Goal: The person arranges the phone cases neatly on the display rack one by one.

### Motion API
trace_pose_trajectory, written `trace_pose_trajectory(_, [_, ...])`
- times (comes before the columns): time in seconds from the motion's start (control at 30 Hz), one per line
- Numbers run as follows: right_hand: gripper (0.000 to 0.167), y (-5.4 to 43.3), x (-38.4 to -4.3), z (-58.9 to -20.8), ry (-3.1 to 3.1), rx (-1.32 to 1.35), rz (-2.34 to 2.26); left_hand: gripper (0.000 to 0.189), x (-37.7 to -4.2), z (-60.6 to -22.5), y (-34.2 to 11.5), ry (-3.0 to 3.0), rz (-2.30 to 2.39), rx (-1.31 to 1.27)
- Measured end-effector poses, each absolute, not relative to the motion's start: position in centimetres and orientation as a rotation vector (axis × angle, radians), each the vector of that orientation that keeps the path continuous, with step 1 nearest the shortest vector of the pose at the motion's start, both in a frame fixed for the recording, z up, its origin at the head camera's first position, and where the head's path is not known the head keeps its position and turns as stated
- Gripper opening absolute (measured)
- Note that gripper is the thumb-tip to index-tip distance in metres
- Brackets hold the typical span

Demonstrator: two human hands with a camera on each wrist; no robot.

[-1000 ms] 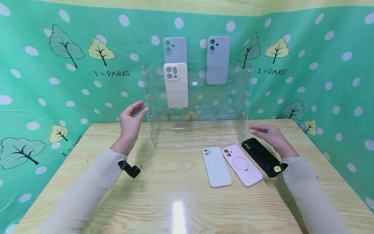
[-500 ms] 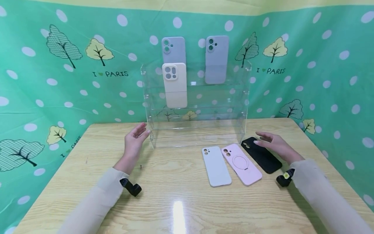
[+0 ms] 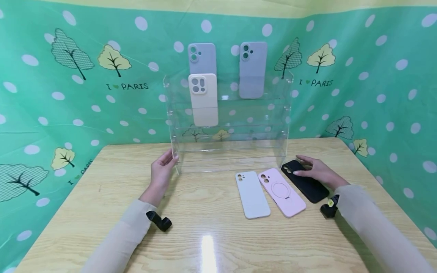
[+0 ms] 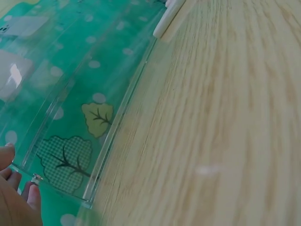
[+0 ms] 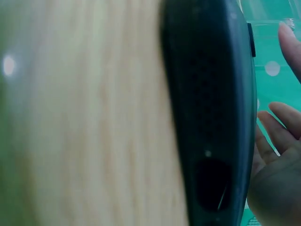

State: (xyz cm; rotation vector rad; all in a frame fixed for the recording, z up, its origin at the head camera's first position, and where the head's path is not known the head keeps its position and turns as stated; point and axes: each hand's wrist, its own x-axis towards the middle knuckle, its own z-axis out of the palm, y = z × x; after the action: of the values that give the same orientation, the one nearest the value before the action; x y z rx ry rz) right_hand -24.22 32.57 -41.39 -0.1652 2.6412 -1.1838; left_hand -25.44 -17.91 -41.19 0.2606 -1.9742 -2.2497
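Note:
At the left side panel of the clear acrylic display stand (image 3: 235, 165), my left hand (image 3: 162, 175) grips the lower front edge, thumb in front and fingers behind. The left wrist view shows the thumb and fingertips on either side of that panel. A black phone case (image 3: 308, 188) lies on the table to the right. Over it is my right hand (image 3: 319, 171), thumb at the case's upper part and fingers reaching past its far side. In the right wrist view the fingers (image 5: 282, 125) and thumb are spread apart beside the case.
A pink phone case (image 3: 293, 203) with a ring and a pale grey phone case (image 3: 253, 197) lie beside the black one. On the stand are a cream phone case (image 3: 206, 110) and two grey-blue ones (image 3: 252, 72). A green patterned cloth (image 3: 85, 113) hangs behind.
My left hand has come down along the stand's side and taken hold of its lower edge. My right hand has lowered over the black phone case.

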Motion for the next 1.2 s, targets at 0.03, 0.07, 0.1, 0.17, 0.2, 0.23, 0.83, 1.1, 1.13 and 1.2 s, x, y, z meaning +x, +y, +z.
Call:
trace_pose_trajectory(0.03, [0.086, 32.5, -24.3, -41.4, 2.643, -0.183, -1.171, 0.046, -25.4, -41.3, -18.0, -1.967, -2.251, 0.262])
trace_pose_trajectory(0.07, [0.086, 32.4, -24.4, -41.5, 2.641, -0.2, -1.162, 0.046, -25.4, -41.3, -18.0, -1.967, -2.25, 0.266])
trace_pose_trajectory(0.1, [0.086, 32.4, -24.5, -41.5, 2.643, -0.216, -1.148, 0.046, -25.4, -41.3, -18.0, -1.969, -2.248, 0.268])
trace_pose_trajectory(0.17, [0.087, 32.4, -24.6, -41.7, 2.656, -0.236, -1.111, 0.046, -25.4, -41.4, -18.1, -1.972, -2.252, 0.269])
trace_pose_trajectory(0.2, [0.088, 32.4, -24.7, -41.8, 2.659, -0.243, -1.098, 0.046, -25.4, -41.4, -18.2, -1.974, -2.252, 0.274])
trace_pose_trajectory(0.23, [0.089, 32.4, -24.7, -41.8, 2.667, -0.252, -1.074, 0.046, -25.5, -41.4, -18.2, -1.971, -2.257, 0.277])
trace_pose_trajectory(0.83, [0.088, 31.3, -24.8, -42.3, 2.873, -0.34, -0.84, 0.043, -25.6, -41.7, -18.0, -1.907, -2.256, 0.269])
trace_pose_trajectory(1.1, [0.068, 31.2, -24.6, -41.3, 3.039, -0.321, -0.845, 0.044, -25.6, -41.8, -18.1, -1.906, -2.269, 0.25])
trace_pose_trajectory(1.13, [0.062, 31.2, -24.6, -41.2, 3.067, -0.317, -0.841, 0.044, -25.6, -41.8, -18.1, -1.905, -2.272, 0.25])
trace_pose_trajectory(1.2, [0.051, 31.2, -24.6, -41.2, 3.118, -0.305, -0.832, 0.044, -25.6, -41.8, -18.1, -1.914, -2.269, 0.254])
